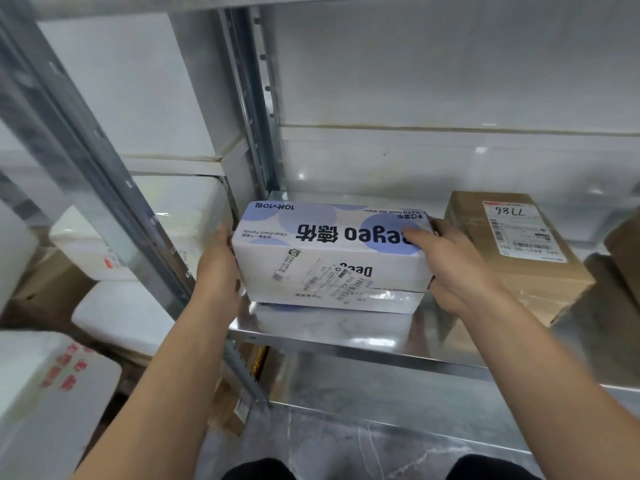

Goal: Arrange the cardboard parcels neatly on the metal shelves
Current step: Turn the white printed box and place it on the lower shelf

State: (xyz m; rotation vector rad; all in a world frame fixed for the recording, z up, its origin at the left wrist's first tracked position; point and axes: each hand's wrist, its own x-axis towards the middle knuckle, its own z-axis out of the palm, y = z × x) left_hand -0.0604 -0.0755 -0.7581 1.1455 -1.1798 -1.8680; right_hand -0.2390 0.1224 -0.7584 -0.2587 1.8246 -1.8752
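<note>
A white and blue wet-wipes parcel (322, 247) lies on top of a second, flatter white parcel (381, 303) at the left end of the metal shelf (346, 337). My left hand (218, 271) presses flat against the upper parcel's left end. My right hand (450, 265) grips its right end, thumb on top and fingers curled round the side. A brown cardboard parcel (512, 244) with a white shipping label stands just to the right on the same shelf.
A grey upright post (114, 188) of the rack runs diagonally at the left. White foam boxes (117, 306) are stacked beyond it. More brown cardboard (609, 306) sits at the far right. A lower metal shelf (381, 410) lies beneath.
</note>
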